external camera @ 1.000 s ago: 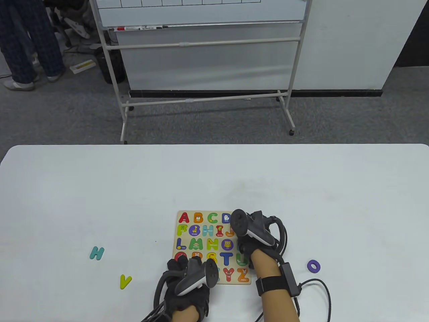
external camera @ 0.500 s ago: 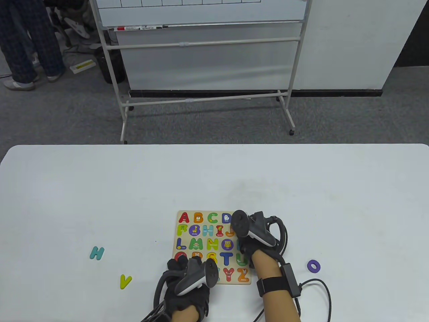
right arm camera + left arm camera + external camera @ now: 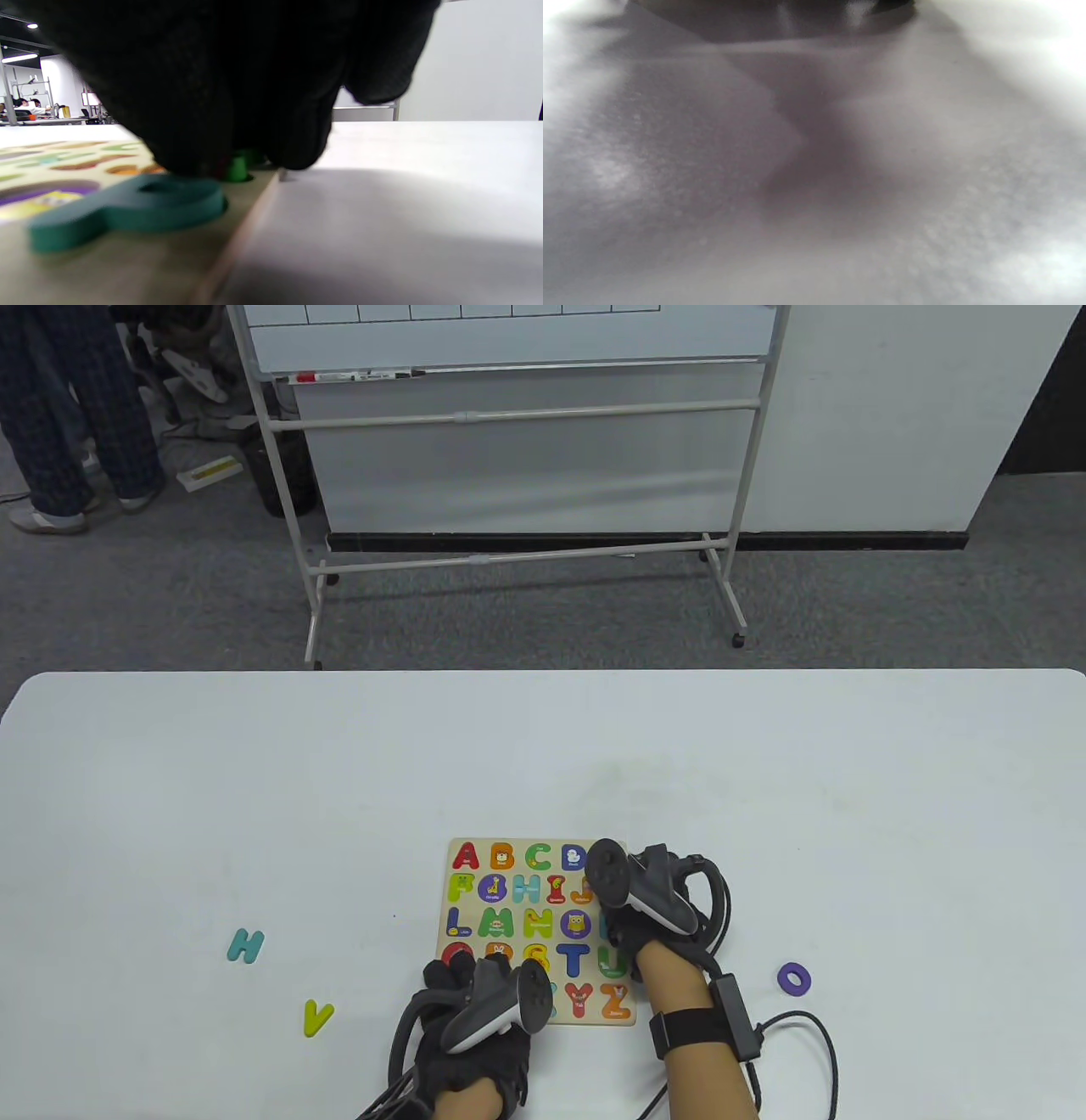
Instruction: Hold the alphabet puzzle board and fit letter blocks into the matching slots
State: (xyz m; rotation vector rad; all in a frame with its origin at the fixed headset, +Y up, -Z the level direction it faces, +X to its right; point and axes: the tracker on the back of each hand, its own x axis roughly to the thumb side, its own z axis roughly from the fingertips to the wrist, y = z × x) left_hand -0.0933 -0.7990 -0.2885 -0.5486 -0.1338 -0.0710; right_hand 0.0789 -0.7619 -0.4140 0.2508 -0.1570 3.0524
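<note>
The alphabet puzzle board (image 3: 519, 845) lies flat near the table's front edge, with most slots holding coloured letters. My left hand (image 3: 454, 971) rests its fingers on the board's near left corner. The left wrist view shows only blurred table. My right hand (image 3: 612, 931) is over the board's right edge. In the right wrist view its fingers (image 3: 203, 127) are bunched on a green letter block (image 3: 237, 170) that sits at a slot by the board's edge (image 3: 237, 245). A teal letter (image 3: 127, 212) lies seated just in front of it.
Three loose letters lie on the white table: a teal H (image 3: 246, 945) and a yellow-green V (image 3: 317, 1018) left of the board, and a purple O (image 3: 793, 978) to its right. A glove cable (image 3: 814, 1027) loops by my right wrist.
My right hand has shifted very slightly over the board's right edge. The left hand, the board and the loose letters have not moved.
</note>
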